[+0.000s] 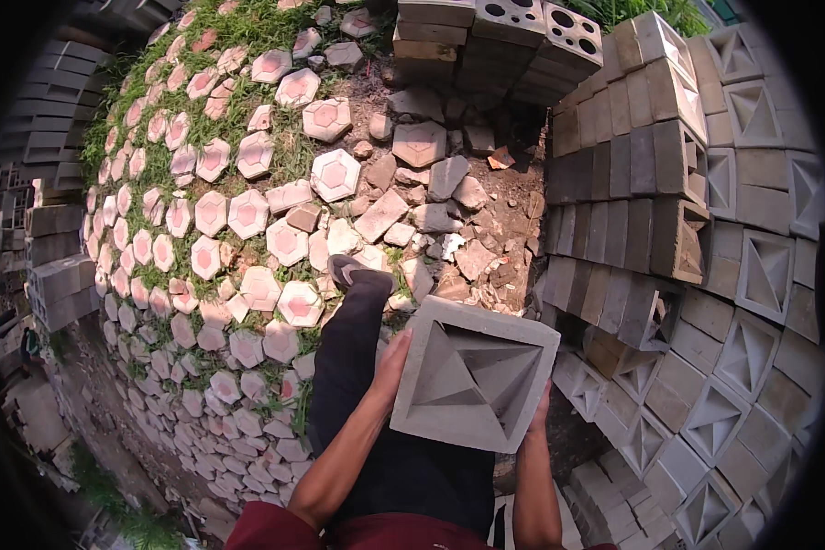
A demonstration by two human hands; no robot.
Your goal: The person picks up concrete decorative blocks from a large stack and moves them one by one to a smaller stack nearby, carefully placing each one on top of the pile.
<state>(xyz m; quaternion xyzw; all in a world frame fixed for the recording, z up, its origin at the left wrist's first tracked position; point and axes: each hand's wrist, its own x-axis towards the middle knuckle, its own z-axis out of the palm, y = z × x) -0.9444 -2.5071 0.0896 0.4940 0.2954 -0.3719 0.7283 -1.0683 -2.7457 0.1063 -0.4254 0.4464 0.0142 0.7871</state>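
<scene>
Head view, looking down. Both hands carry 1 grey concrete block [475, 374] at about waist height, in front of the body.

Left hand [392, 363]: pressed flat against the block's left edge, fingers closed around the side, forearm rising from the lower edge of the frame.

Right hand [540, 414]: mostly hidden behind the block's lower right corner; only fingers and the edge of the palm show, gripping that side.

Block: square, pale grey, face turned up toward the camera. The face has a deep recess with 4 sloping planes meeting off-centre, like an inverted pyramid. Edges look clean; surface matte and dusty.

Position: block is held clear of the ground, just left of a tall stack of similar blocks [724, 229] on the right. Those show the same recessed faces, some laid on their sides.

Below: 1 dark-trousered leg [353, 357] steps forward, shoe [348, 270] on broken masonry rubble [431, 202]. To the left, hexagonal pavers [247, 211] with pinkish centres lie among grass. More blocks with round holes [559, 32] stand at the top.
</scene>
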